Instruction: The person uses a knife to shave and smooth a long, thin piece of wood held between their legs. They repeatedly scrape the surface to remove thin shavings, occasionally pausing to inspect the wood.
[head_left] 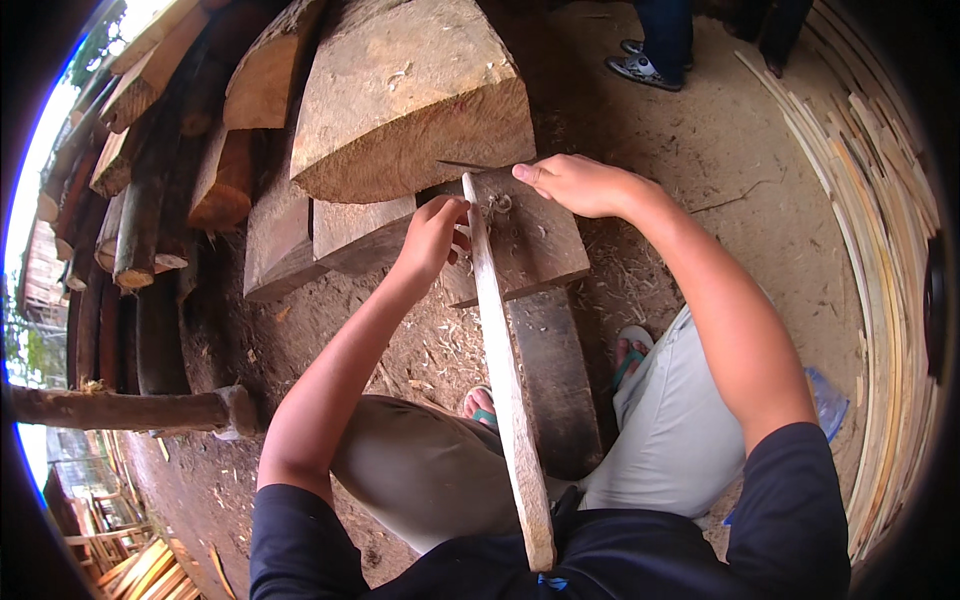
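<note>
Several logs (150, 210) stack up well to the left of the left hand (437, 235), cut ends showing. Moving right, a big chunk (410, 85) of pale wood looms just beyond that hand. And the left hand itself: fingers closed on the stick (503, 370), gripping near its far end! Across the tip, between the two hands, runs the knife (462, 164), its thin blade pointing left; whether it touches the wood, I can't tell. Down goes the stick, its near end at the dark shirt (640, 550). Beneath the hands sits a block (535, 235), curled shavings on top, a dark plank (555, 385) nearer the body. Now the right hand (585, 187), clenched round the knife's handle, hidden in the fist. Beyond it, someone's shoes (645, 72); far right of it, long strips (880, 320) of wood lie on the ground.
</note>
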